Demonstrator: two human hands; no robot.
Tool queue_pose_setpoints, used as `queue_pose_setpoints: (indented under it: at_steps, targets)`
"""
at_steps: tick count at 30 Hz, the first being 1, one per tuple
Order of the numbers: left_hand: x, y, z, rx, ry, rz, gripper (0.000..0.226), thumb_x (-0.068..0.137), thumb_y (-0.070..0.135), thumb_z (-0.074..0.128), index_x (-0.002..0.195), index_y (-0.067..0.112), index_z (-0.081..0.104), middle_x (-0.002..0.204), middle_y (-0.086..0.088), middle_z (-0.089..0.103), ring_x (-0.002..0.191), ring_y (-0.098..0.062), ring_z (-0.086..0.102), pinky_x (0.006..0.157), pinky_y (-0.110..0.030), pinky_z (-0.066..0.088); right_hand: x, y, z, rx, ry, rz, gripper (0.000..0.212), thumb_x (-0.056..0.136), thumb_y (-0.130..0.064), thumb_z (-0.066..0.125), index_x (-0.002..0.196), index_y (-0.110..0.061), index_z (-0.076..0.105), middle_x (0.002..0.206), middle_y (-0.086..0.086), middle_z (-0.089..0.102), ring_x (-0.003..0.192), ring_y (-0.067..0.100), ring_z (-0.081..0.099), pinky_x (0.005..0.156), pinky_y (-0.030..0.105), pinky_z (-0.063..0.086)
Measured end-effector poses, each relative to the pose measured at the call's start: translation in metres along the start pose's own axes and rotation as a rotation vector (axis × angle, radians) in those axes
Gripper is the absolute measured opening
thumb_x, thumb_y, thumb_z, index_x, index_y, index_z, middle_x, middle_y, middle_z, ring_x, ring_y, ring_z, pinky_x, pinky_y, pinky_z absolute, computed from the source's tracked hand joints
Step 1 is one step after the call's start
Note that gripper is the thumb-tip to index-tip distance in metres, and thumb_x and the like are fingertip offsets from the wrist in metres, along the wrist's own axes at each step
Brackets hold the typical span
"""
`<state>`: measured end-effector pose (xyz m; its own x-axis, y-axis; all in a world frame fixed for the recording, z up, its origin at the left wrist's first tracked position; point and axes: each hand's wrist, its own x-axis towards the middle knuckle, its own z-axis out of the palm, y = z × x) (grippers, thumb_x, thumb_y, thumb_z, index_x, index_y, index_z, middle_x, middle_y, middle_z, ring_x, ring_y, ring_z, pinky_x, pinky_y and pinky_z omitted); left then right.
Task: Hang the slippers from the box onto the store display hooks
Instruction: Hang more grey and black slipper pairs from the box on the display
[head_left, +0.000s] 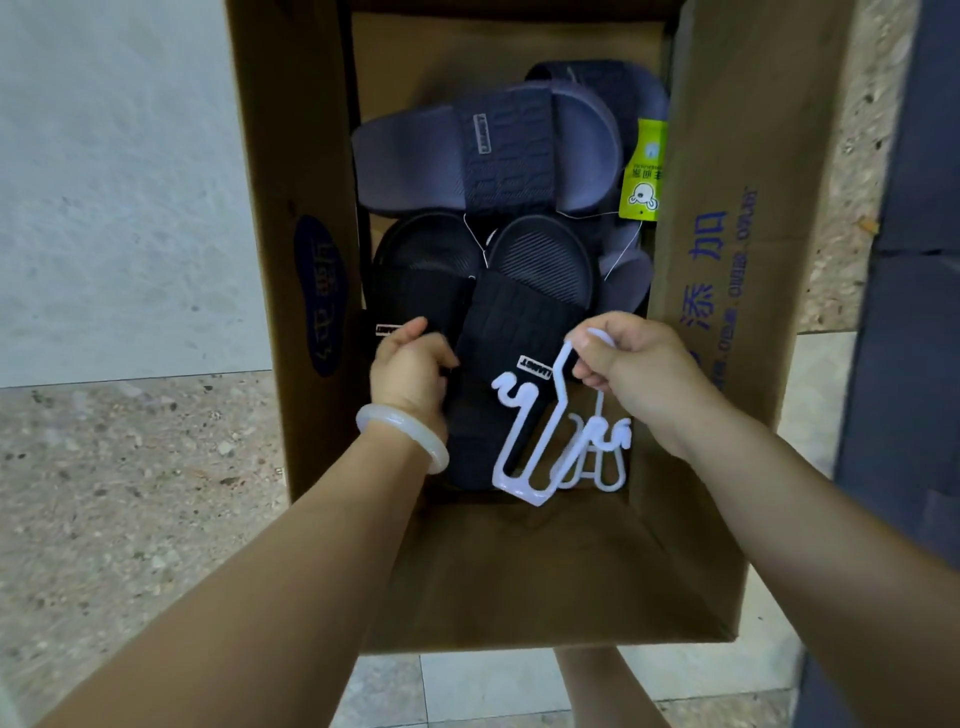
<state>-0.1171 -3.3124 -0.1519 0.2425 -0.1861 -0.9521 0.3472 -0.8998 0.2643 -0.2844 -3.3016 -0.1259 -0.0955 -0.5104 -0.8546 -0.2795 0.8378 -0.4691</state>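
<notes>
the black slippers (498, 332) lie as a pair inside the cardboard box (727, 260), at its near end, side by side with their long axes running away from the person, rounded ends farther off and straps nearer the hands. behind them, deeper in the box, a blue-grey pair (488, 150) lies crosswise, with a green tag (644, 171) on a thread at its right.

the left hand (410, 371) is curled over the near strap edge of the left black slipper, thumb on top, gripping it; a pale bangle (402, 434) sits on that wrist. the right hand (631, 364) pinches the top loop of a white plastic hanger (535, 431), which dangles just beside and partly over the right black slipper, its prongs hanging toward the person. a second white hanger (605, 452) appears to lie behind it on the box floor, though how the two part is hard to tell.

so the pair sits directly ahead of both hands, between them; the left hand is already on it, and the hanger is on its right flank. judging by this, the next move likely calls for bringing the hanger prongs to the straps along the slippers' length. no display hooks are in view.
</notes>
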Motion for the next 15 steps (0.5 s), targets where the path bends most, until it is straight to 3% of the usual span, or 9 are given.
queue_pose_setpoints:
  at_steps: [2, 3, 5, 7, 11, 15]
  targets:
    - [-0.003, 0.004, -0.005, -0.140, -0.005, -0.066, 0.016, 0.083, 0.004, 0.043, 0.085, 0.015, 0.054, 0.088, -0.004, 0.057, 0.095, -0.023, 0.054, 0.087, -0.031, 0.041, -0.003, -0.004, 0.006, -0.046, -0.042, -0.053, 0.017, 0.093, -0.022, 0.053, 0.079, -0.029, 0.059, 0.072, -0.009, 0.058, 0.070, 0.006, 0.053, 0.071, 0.023, 0.045]
    - [-0.005, 0.005, -0.008, -0.186, -0.025, -0.078, 0.014, 0.085, 0.009, 0.043, 0.085, 0.013, 0.056, 0.095, -0.008, 0.061, 0.099, -0.024, 0.056, 0.095, -0.035, 0.041, -0.004, -0.007, 0.012, -0.077, -0.055, -0.075, 0.014, 0.092, -0.023, 0.054, 0.080, -0.027, 0.061, 0.073, -0.012, 0.057, 0.071, 0.004, 0.052, 0.070, 0.021, 0.044]
    - [-0.007, 0.004, -0.016, -0.194, -0.059, -0.118, 0.029, 0.088, 0.019, 0.043, 0.111, 0.010, 0.058, 0.122, -0.012, 0.059, 0.115, -0.024, 0.054, 0.107, -0.040, 0.034, -0.004, -0.011, 0.026, -0.117, -0.070, -0.094, 0.010, 0.091, -0.023, 0.056, 0.087, -0.023, 0.065, 0.072, -0.016, 0.055, 0.069, 0.001, 0.051, 0.066, 0.012, 0.041]
    - [-0.007, 0.003, -0.019, -0.148, -0.064, -0.156, 0.042, 0.090, 0.024, 0.042, 0.128, 0.009, 0.050, 0.133, -0.011, 0.053, 0.123, -0.023, 0.049, 0.110, -0.037, 0.030, -0.003, -0.016, 0.039, -0.124, -0.058, -0.086, 0.011, 0.090, -0.022, 0.057, 0.091, -0.020, 0.068, 0.070, -0.016, 0.054, 0.066, -0.001, 0.051, 0.057, 0.003, 0.039]
    - [-0.002, 0.005, -0.017, 0.083, -0.060, 0.020, 0.042, 0.083, 0.000, 0.041, 0.117, 0.024, 0.051, 0.116, -0.009, 0.054, 0.097, -0.014, 0.055, 0.090, -0.027, 0.040, 0.006, -0.027, 0.043, -0.062, 0.007, -0.078, 0.009, 0.088, -0.017, 0.059, 0.084, -0.019, 0.067, 0.068, -0.011, 0.058, 0.064, 0.003, 0.052, 0.063, 0.018, 0.043]
    - [0.009, 0.002, -0.023, 0.128, -0.097, 0.022, 0.044, 0.083, 0.006, 0.044, 0.125, 0.015, 0.050, 0.123, -0.015, 0.054, 0.111, -0.021, 0.054, 0.089, -0.030, 0.040, 0.013, -0.027, 0.034, -0.215, -0.049, -0.089, 0.011, 0.089, -0.021, 0.059, 0.090, -0.018, 0.069, 0.065, -0.012, 0.056, 0.063, 0.002, 0.052, 0.066, 0.020, 0.040]
